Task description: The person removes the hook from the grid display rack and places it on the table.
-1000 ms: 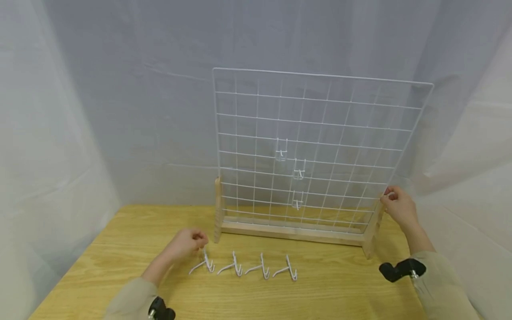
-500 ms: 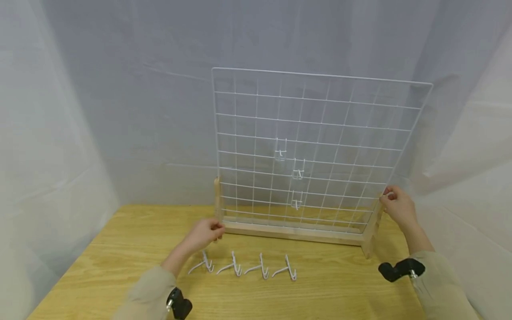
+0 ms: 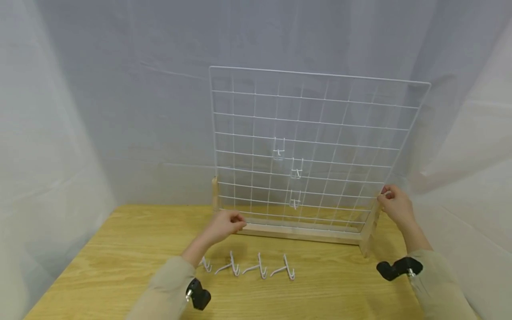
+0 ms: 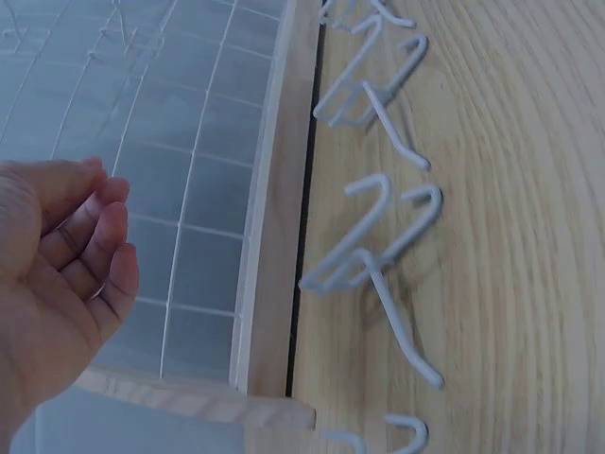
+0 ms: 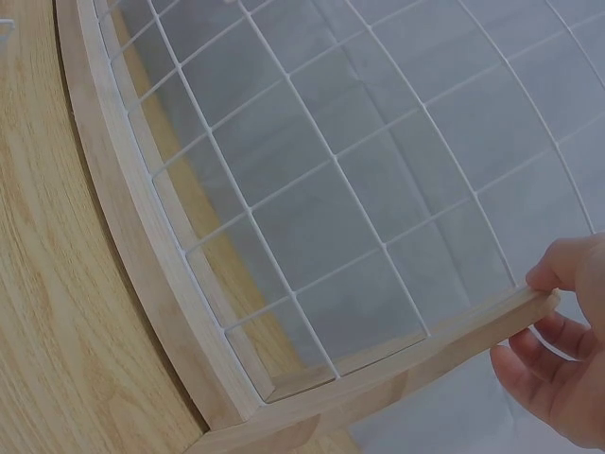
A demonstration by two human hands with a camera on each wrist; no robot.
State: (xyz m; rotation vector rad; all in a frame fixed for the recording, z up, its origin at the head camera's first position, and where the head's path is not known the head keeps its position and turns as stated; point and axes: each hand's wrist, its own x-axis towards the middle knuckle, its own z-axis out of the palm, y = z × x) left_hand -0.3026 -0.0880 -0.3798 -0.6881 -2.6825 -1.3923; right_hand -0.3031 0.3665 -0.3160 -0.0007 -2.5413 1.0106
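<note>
A white wire grid panel stands upright in a wooden stand. My right hand grips the top of the stand's right post; in the right wrist view, thumb and fingers are on either side of the post end. My left hand hovers in front of the stand's left end, fingers loosely curled, with nothing seen in them in the left wrist view. Below it, several white wire hooks lie in a row on the table, the leftmost partly covered by the left arm.
Three hooks hang on the grid: an upper one, a middle one and a lower one. The wooden table reaches back to a pale curtain, with white sheeting at both sides.
My left hand has moved from the leftmost hook on the table, up and right to the front of the stand, carrying nothing visible. The right hand keeps its grip on the post.
</note>
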